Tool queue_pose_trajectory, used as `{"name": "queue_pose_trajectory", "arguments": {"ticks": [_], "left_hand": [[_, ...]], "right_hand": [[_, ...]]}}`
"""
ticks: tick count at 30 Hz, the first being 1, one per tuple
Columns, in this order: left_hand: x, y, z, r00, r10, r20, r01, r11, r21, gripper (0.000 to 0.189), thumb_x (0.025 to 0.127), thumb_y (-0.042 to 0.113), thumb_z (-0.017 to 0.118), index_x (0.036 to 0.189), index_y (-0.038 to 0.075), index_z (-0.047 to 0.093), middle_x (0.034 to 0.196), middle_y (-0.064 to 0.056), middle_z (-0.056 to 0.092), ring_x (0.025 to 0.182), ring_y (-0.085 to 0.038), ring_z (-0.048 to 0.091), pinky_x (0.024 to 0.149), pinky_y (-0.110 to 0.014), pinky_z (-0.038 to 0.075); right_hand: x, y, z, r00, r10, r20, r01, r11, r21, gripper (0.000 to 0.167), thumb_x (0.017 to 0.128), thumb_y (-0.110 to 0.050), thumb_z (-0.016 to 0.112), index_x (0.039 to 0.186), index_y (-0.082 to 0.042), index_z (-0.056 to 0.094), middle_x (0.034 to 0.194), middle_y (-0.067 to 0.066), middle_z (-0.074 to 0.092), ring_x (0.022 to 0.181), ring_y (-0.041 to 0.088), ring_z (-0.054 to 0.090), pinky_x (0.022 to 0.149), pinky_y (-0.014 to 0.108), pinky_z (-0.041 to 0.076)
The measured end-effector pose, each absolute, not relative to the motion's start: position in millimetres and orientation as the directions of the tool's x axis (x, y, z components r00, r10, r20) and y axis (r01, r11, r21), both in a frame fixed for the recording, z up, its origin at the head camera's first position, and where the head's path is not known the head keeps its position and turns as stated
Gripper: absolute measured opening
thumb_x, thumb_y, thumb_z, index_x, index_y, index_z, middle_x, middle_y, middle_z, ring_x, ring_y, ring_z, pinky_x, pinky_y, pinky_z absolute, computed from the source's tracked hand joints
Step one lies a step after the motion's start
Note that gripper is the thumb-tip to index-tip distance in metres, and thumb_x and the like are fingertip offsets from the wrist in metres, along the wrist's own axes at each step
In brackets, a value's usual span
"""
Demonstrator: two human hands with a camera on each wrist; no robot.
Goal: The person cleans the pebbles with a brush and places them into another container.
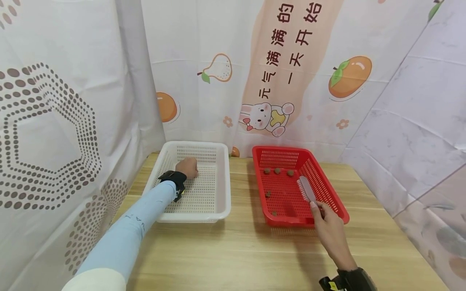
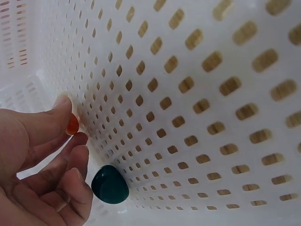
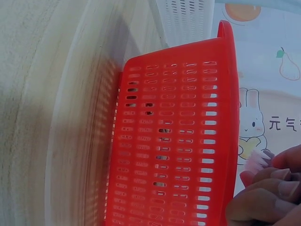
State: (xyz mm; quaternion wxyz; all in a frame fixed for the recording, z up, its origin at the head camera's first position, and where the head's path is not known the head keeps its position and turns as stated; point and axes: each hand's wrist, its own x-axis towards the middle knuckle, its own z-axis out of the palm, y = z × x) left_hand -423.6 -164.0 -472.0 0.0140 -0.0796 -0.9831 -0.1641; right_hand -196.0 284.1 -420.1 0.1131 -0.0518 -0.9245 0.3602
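My left hand (image 1: 187, 167) is down inside the white basket (image 1: 223, 186). In the left wrist view its thumb and forefinger pinch a small, glossy orange-red stone (image 2: 72, 125) close to the perforated basket wall. Just below those fingers lies a smooth dark green stone (image 2: 110, 184). My right hand (image 1: 332, 232) grips the handle of a pale pink brush (image 1: 307, 188), whose bristles point left over the red basket (image 1: 263, 202). Several small brown lumps (image 1: 277, 171) lie in that basket, most along its far side. In the right wrist view the pink bristles (image 3: 257, 161) show beyond the curled fingers.
Both baskets stand on a wooden table (image 1: 236, 258), with a strip of tabletop between them. A printed curtain (image 1: 204, 36) hangs right behind them. More curtain closes in the left side (image 1: 54, 141) and the right side (image 1: 418, 121).
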Motion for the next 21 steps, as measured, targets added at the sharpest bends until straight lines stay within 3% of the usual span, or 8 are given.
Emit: {"name": "queue_pose_trajectory", "arguments": {"ticks": [11,21], "left_hand": [[-415.2,-158.8,-463.2,-0.988,0.149,0.050,0.157,0.936,0.316,0.018,0.088,0.008,0.080,0.074,0.005,0.069,0.067,-0.005,0.066,0.058,-0.019,0.055,0.052,-0.034,0.043],[-420.0,-162.1,-469.0,-0.984,0.169,0.064,0.181,0.933,0.312,0.025,0.088,0.008,0.079,0.068,0.007,0.065,0.062,-0.003,0.060,0.055,-0.018,0.050,0.050,-0.032,0.040]], "right_hand": [[-196.0,284.3,-421.5,-0.968,0.182,0.175,0.016,0.735,-0.678,0.059,0.110,-0.046,0.044,0.139,0.005,0.054,0.114,0.021,0.063,0.090,0.028,0.054,0.061,0.029,0.040],[-195.2,290.3,-423.2,-0.962,0.180,0.204,0.000,0.748,-0.664,0.058,0.110,-0.045,0.043,0.135,0.006,0.056,0.101,0.018,0.061,0.083,0.026,0.052,0.059,0.028,0.039]]}}
